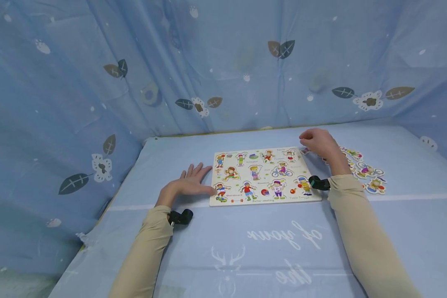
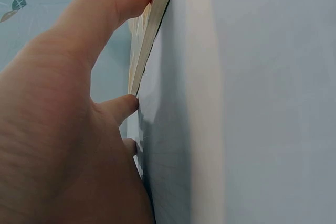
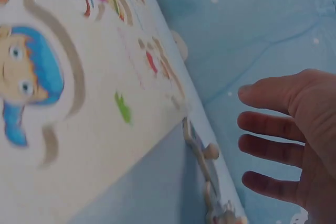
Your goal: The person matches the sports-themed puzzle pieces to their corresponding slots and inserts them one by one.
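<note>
pale blue cloth [image 1: 193,256] lies beneath the left hand [image 1: 186,185], fingers spread, thumb against the puzzle board [image 1: 243,176]; light pressure should steady it. beyond, the right hand's [image 1: 322,147] empty fingers sit slightly apart near loose cutout pieces [image 1: 376,185], best pinched singly.

Loose pieces [image 1: 376,185] lie right of the board [image 1: 244,171].

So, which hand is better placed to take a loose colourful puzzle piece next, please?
Probably the right hand: it's nearer the colourful cut-out pieces; the left hand touches the left edge of the pale rectangular wooden board.
</note>
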Action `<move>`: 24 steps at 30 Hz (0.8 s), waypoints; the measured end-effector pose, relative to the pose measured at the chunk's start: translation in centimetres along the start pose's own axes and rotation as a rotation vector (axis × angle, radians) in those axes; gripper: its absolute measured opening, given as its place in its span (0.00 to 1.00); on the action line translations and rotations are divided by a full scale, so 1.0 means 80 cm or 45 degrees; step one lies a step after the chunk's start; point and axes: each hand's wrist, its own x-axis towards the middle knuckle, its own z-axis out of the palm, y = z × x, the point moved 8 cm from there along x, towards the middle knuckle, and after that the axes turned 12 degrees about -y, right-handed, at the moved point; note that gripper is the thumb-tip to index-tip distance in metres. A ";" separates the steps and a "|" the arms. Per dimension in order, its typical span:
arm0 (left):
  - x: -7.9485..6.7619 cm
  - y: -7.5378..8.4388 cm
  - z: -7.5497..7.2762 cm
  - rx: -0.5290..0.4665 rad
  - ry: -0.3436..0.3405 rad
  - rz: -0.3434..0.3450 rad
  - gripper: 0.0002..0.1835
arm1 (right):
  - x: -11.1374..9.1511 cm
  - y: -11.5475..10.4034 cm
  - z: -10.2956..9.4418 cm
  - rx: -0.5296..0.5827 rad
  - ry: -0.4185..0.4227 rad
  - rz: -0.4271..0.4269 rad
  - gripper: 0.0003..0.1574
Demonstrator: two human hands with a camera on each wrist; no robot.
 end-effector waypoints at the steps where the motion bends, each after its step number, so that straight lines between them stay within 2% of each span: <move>1: 0.000 0.000 0.000 0.001 -0.001 0.003 0.58 | 0.000 0.005 -0.001 -0.008 0.006 0.022 0.24; 7: 0.000 0.000 -0.001 0.005 -0.009 0.016 0.58 | 0.000 0.027 0.000 -0.061 0.046 0.113 0.25; 12: 0.001 0.000 -0.002 0.014 -0.007 0.014 0.58 | 0.000 0.042 0.005 -0.012 0.019 0.148 0.28; 18: 0.003 -0.003 -0.003 0.007 -0.013 0.000 0.58 | -0.002 0.051 0.010 0.005 -0.011 0.215 0.31; 24: 0.005 -0.003 -0.003 0.004 -0.021 0.003 0.58 | 0.000 0.055 0.010 -0.020 0.023 0.232 0.28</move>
